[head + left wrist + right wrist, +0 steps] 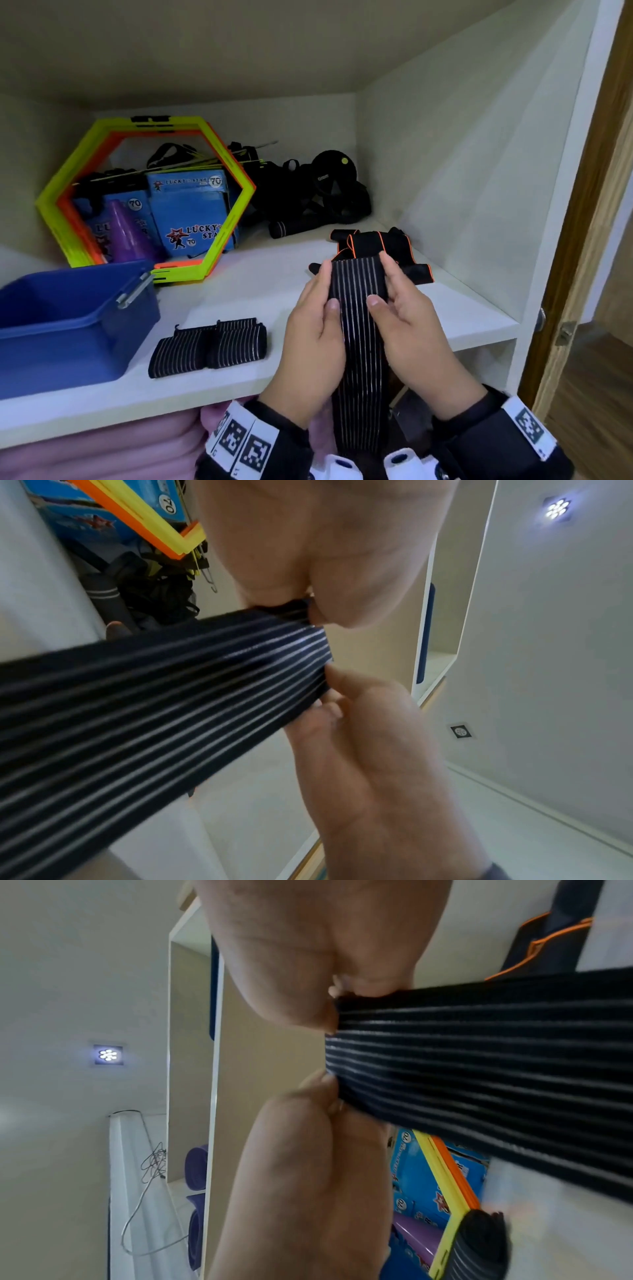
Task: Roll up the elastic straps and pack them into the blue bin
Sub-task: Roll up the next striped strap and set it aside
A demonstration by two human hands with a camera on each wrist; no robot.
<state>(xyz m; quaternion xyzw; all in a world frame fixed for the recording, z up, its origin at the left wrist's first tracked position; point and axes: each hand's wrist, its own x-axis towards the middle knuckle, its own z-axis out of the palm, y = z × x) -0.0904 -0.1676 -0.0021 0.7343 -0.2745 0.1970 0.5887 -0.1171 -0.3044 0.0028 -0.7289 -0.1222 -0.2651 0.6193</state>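
Observation:
I hold a black elastic strap point(358, 308) with thin silver stripes upright above the shelf's front edge. My left hand point(317, 329) pinches its left side and my right hand point(404, 318) pinches its right side, thumbs on the front; its long tail hangs down between my wrists. In the left wrist view the strap point(154, 710) runs across the frame to my fingers point(329, 691); the right wrist view shows the strap point(479, 1064) the same way. Two rolled striped straps point(209, 346) lie on the shelf, right of the blue bin point(68, 329), which looks empty.
A black strap with orange trim point(380, 250) lies behind my hands. Farther back stand yellow and orange hexagon rings point(144, 195), blue boxes point(191, 212), a purple cone point(128, 229) and a pile of black gear point(308, 192). The cupboard wall point(479, 205) closes the right side.

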